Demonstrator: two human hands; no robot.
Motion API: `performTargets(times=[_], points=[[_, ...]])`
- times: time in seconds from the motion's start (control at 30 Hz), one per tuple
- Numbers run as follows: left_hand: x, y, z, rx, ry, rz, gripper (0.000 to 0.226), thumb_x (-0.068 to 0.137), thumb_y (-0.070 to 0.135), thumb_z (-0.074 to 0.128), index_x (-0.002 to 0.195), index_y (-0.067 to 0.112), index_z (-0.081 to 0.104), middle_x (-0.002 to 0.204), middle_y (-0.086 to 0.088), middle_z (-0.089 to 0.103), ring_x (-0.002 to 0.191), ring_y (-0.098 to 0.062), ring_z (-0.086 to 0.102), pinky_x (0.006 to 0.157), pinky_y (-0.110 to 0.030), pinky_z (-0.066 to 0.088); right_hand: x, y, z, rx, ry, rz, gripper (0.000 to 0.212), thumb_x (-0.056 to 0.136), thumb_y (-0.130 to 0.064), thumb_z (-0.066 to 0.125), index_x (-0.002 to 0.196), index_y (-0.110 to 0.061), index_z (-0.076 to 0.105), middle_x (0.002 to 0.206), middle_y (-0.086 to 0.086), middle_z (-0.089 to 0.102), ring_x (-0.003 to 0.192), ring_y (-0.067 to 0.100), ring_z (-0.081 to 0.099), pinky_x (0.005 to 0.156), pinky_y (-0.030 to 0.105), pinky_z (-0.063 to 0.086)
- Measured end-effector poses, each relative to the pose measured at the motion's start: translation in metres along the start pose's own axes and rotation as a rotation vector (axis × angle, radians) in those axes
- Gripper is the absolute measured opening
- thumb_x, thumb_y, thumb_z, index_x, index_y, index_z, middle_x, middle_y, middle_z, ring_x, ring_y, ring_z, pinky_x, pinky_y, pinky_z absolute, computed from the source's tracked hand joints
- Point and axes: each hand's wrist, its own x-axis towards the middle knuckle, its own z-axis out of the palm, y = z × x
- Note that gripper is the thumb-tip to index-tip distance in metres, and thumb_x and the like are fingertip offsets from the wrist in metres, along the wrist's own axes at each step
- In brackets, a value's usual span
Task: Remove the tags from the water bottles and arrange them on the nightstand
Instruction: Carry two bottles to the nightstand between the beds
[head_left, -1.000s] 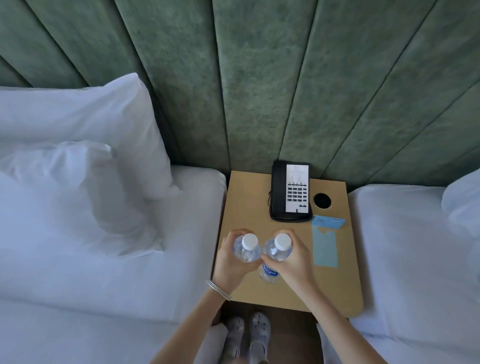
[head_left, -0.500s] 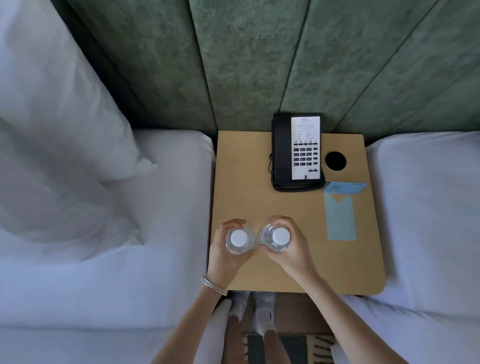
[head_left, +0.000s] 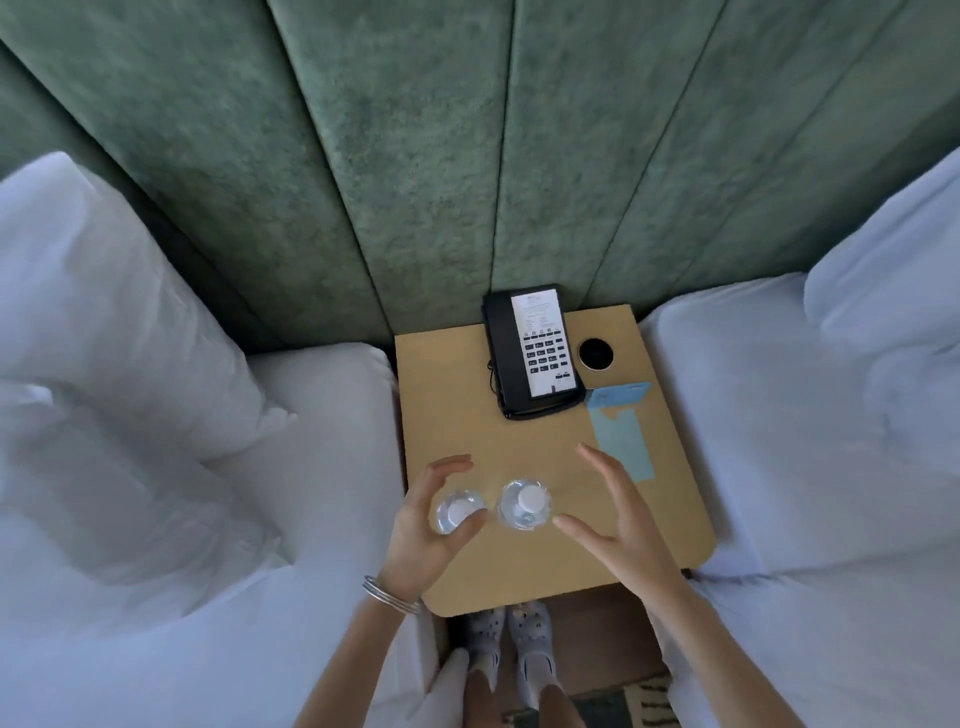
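Seen from above, two clear water bottles stood upright side by side, nearly touching, near the front edge of a light wooden tabletop (head_left: 457, 395) set between two white beds. The left bottle (head_left: 457, 512) sat inside the loose curl of the left hand (head_left: 423, 530), fingers spread and not gripping it. The right bottle (head_left: 524, 503) stood free, with the right hand (head_left: 618, 519) open just beside it, palm facing the bottle. Placement looked deliberate: a neat pair, likely for guests. No tags showed on either bottle, and their labels were hidden from this angle. Farther back sat a black telephone (head_left: 532, 351) with a white faceplate; its print was too small to read. A pale blue paper tag (head_left: 623, 431) lay to the right.
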Motion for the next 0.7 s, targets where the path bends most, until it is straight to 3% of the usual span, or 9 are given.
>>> performTargets(times=[0.07, 0.2, 0.27, 0.33, 0.43, 0.53, 0.7], points=[[0.007, 0.024, -0.003, 0.033, -0.049, 0.061, 0.043, 0.075, 0.042, 0.063, 0.115, 0.027, 0.056, 0.122, 0.023, 0.055, 0.117, -0.003, 0.052, 0.1, -0.02, 0.038, -0.013, -0.014, -0.021, -0.089, 0.07, -0.001, 0.07, 0.077, -0.055, 0.057, 0.138, -0.031, 0.032, 0.143, -0.02, 0.034, 0.132, -0.005, 0.029, 0.106, 0.009, 0.022], [0.018, 0.071, 0.003, 0.201, -0.174, 0.274, 0.037, 0.08, 0.041, 0.057, 0.116, 0.035, 0.052, 0.122, 0.023, 0.053, 0.116, -0.003, 0.05, 0.096, -0.015, 0.037, -0.043, -0.027, -0.061, -0.457, 0.263, -0.052, 0.065, 0.084, -0.056, 0.049, 0.139, -0.023, 0.036, 0.142, -0.004, 0.042, 0.131, 0.012, 0.039, 0.108, 0.036, 0.033], [0.019, 0.096, 0.016, 0.3, -0.226, 0.367, 0.039, 0.081, 0.042, 0.053, 0.119, 0.031, 0.053, 0.125, 0.017, 0.052, 0.116, -0.004, 0.049, 0.093, -0.005, 0.031, -0.063, -0.033, -0.078, -0.601, 0.36, -0.025, 0.062, 0.087, -0.055, 0.043, 0.138, -0.021, 0.035, 0.141, 0.0, 0.043, 0.131, 0.015, 0.037, 0.109, 0.044, 0.031], [0.016, 0.119, 0.033, 0.387, -0.246, 0.475, 0.042, 0.082, 0.041, 0.051, 0.12, 0.024, 0.056, 0.126, 0.012, 0.053, 0.116, -0.006, 0.048, 0.093, -0.004, 0.031, -0.084, -0.04, -0.091, -0.73, 0.421, 0.031, 0.058, 0.091, -0.054, 0.034, 0.138, -0.02, 0.035, 0.141, 0.001, 0.043, 0.133, 0.016, 0.033, 0.109, 0.048, 0.03], [0.006, 0.146, 0.067, 0.541, -0.266, 0.708, 0.044, 0.083, 0.039, 0.05, 0.119, 0.016, 0.06, 0.125, 0.003, 0.058, 0.118, -0.017, 0.049, 0.098, -0.026, 0.041, -0.119, -0.041, -0.099, -0.853, 0.467, 0.148, 0.055, 0.094, -0.05, 0.027, 0.139, -0.02, 0.038, 0.144, 0.003, 0.042, 0.136, 0.02, 0.03, 0.108, 0.049, 0.024], [-0.008, 0.153, 0.106, 0.691, -0.348, 0.85, 0.048, 0.083, 0.039, 0.048, 0.121, 0.012, 0.059, 0.129, -0.006, 0.057, 0.124, -0.027, 0.048, 0.102, -0.047, 0.036, -0.158, -0.033, -0.099, -0.893, 0.488, 0.325, 0.057, 0.094, -0.051, 0.027, 0.142, -0.021, 0.035, 0.148, 0.004, 0.037, 0.139, 0.021, 0.027, 0.108, 0.051, 0.022], [-0.05, 0.146, 0.163, 0.877, -0.601, 0.972, 0.057, 0.083, 0.044, 0.041, 0.132, 0.015, 0.049, 0.14, -0.01, 0.049, 0.133, -0.03, 0.033, 0.104, -0.054, 0.024, -0.236, -0.01, -0.089, -0.871, 0.523, 0.599, 0.059, 0.092, -0.054, 0.026, 0.143, -0.024, 0.032, 0.148, 0.007, 0.036, 0.136, 0.026, 0.034, 0.109, 0.051, 0.017]])
